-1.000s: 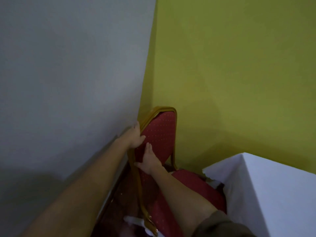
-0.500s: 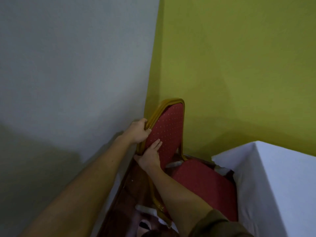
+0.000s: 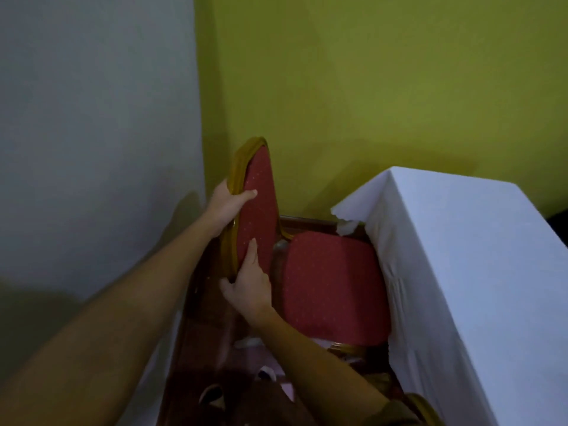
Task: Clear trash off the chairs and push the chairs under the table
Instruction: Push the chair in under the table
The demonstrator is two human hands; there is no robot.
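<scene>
A red padded chair with a gold frame stands in the room's corner; its backrest (image 3: 258, 207) is upright and its seat (image 3: 332, 287) points toward the table (image 3: 479, 272), which is draped in a white cloth. The seat's right edge touches the hanging cloth. My left hand (image 3: 227, 204) grips the backrest's gold frame near the top, thumb across the red padding. My right hand (image 3: 249, 284) holds the frame's lower edge, fingers lying on the padding. No trash lies on the visible seat.
A grey wall (image 3: 92, 149) runs close on the left and a green wall (image 3: 384, 87) stands behind the chair. A dark wooden skirting (image 3: 310, 222) lines the green wall. Small pale bits (image 3: 267, 372) lie on the reddish floor near my feet.
The chair has turned and shifted right, its seat now against the tablecloth. My left hand slid higher on the frame; my right hand moved down to the frame's lower edge. My view swung right.
</scene>
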